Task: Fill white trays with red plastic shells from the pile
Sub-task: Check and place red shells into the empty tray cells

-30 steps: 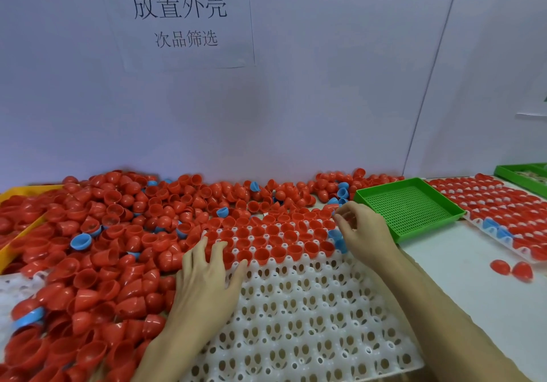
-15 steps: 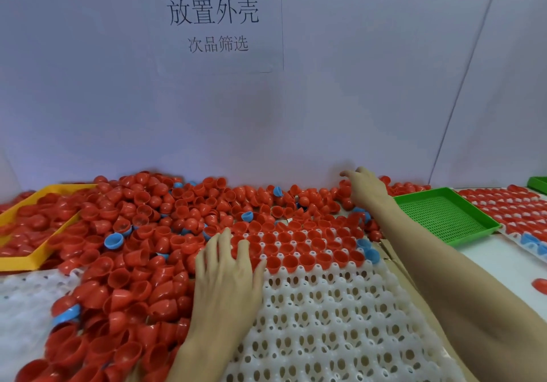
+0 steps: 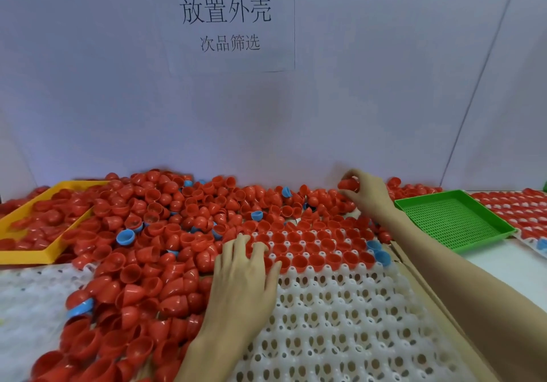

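Observation:
A big pile of red plastic shells covers the left and back of the table, with a few blue shells mixed in. A white tray with round cells lies in front of me; its far rows hold red shells, its near rows are bare. My left hand lies flat with straight fingers at the tray's left edge, fingertips touching shells. My right hand is at the back of the pile and pinches a red shell between thumb and fingers.
A green perforated tray sits at the right. Beyond it another white tray carries red shells. A yellow tray with shells stands at the left. A white wall with a paper sign rises behind the pile. Two blue shells sit at the tray's right edge.
My right hand has moved from the tray's right edge back to the pile near the wall and picked up a red shell. The left hand has stayed at the tray's left side.

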`<state>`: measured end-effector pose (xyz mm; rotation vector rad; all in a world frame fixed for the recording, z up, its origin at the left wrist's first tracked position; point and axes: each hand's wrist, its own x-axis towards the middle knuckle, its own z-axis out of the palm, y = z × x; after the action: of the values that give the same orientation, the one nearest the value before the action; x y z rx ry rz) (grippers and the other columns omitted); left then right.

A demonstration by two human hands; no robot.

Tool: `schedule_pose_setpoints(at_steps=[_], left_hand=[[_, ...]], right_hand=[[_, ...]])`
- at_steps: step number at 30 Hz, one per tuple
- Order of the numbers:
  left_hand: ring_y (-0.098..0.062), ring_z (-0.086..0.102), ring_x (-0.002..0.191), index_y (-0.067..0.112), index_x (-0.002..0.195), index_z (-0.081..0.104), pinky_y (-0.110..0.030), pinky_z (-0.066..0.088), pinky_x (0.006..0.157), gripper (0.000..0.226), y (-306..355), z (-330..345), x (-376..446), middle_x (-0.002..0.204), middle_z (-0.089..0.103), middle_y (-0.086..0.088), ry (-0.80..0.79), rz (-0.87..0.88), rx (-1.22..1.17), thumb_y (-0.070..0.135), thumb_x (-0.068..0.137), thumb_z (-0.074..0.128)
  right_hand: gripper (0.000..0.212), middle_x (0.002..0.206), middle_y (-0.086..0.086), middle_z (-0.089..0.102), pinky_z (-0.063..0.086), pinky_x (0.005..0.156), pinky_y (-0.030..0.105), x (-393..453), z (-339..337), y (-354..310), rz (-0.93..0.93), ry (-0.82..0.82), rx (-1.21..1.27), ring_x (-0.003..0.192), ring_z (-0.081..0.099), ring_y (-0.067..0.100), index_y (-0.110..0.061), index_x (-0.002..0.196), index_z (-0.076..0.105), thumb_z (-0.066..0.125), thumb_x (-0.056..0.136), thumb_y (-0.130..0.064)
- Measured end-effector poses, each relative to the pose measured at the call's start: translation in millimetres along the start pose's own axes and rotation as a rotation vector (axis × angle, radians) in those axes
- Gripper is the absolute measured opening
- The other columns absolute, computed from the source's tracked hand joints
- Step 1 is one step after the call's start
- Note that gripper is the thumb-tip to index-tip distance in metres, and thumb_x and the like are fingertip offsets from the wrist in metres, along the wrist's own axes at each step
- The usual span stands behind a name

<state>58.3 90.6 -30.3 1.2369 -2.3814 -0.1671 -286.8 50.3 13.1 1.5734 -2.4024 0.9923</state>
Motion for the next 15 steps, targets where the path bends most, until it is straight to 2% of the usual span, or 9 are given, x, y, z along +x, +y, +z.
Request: schedule_pose_setpoints(at_steps=[3, 4, 6, 9, 11, 15], left_hand=[[-0.005, 0.03, 0.14, 0.031, 0.133, 0.058, -0.029, 0.026, 0.122, 0.035, 3.0, -1.5, 0.3, 0.143, 0.042, 0.013, 0.065, 0.058, -0.163, 0.048, 0.106, 0.045], [-0.001, 0.034, 0.136, 0.03, 0.13, 0.061, -0.029, 0.031, 0.122, 0.031, 5.4, -2.4, 0.6, 0.137, 0.045, 0.016, 0.091, 0.086, -0.236, 0.045, 0.105, 0.05], [0.006, 0.043, 0.128, 0.032, 0.131, 0.061, -0.026, 0.041, 0.115, 0.03, 11.2, -3.6, 0.8, 0.129, 0.048, 0.025, 0.125, 0.132, -0.392, 0.042, 0.103, 0.056], [0.007, 0.055, 0.123, 0.048, 0.144, 0.048, -0.021, 0.053, 0.098, 0.048, 18.8, -5.4, -0.4, 0.134, 0.047, 0.034, 0.073, 0.203, -0.619, 0.049, 0.1, 0.063], [0.002, 0.062, 0.12, 0.055, 0.148, 0.042, -0.019, 0.057, 0.092, 0.06, 23.6, -5.3, -2.5, 0.138, 0.05, 0.029, -0.006, 0.264, -0.738, 0.049, 0.096, 0.072], [-0.007, 0.069, 0.117, 0.047, 0.143, 0.055, -0.022, 0.059, 0.091, 0.062, 27.7, -3.7, -4.1, 0.134, 0.065, 0.017, -0.004, 0.285, -0.912, 0.033, 0.089, 0.084]], right_hand=[[0.035, 0.102, -0.002, 0.073, 0.062, 0.073, 0.023, -37.2, -18.7, -30.0, -0.026, -0.031, 0.243, 0.083, 0.073, 0.011, -0.02, 0.117, 0.069, 0.084, 0.087, -0.03], [0.036, 0.1, -0.004, 0.074, 0.061, 0.068, 0.02, -53.5, -25.2, -40.2, -0.024, -0.075, 0.33, 0.078, 0.074, 0.008, -0.023, 0.117, 0.069, 0.084, 0.086, -0.033], [0.033, 0.095, -0.002, 0.077, 0.063, 0.071, 0.025, -88.9, -36.6, -58.1, -0.008, -0.187, 0.511, 0.079, 0.077, 0.011, -0.028, 0.113, 0.071, 0.085, 0.084, -0.035], [0.03, 0.096, -0.001, 0.079, 0.064, 0.075, 0.029, -137.7, -46.4, -81.2, -0.048, -0.35, 0.657, 0.083, 0.078, 0.015, -0.032, 0.111, 0.072, 0.086, 0.084, -0.032], [0.028, 0.097, 0.002, 0.078, 0.063, 0.075, 0.029, -160.7, -45.5, -94.5, -0.091, -0.417, 0.714, 0.085, 0.078, 0.017, -0.028, 0.111, 0.072, 0.086, 0.086, -0.028], [0.024, 0.1, 0.006, 0.079, 0.063, 0.088, 0.038, -176.0, -40.6, -109.2, -0.063, -0.495, 0.858, 0.096, 0.078, 0.022, -0.02, 0.111, 0.073, 0.083, 0.089, -0.025]])
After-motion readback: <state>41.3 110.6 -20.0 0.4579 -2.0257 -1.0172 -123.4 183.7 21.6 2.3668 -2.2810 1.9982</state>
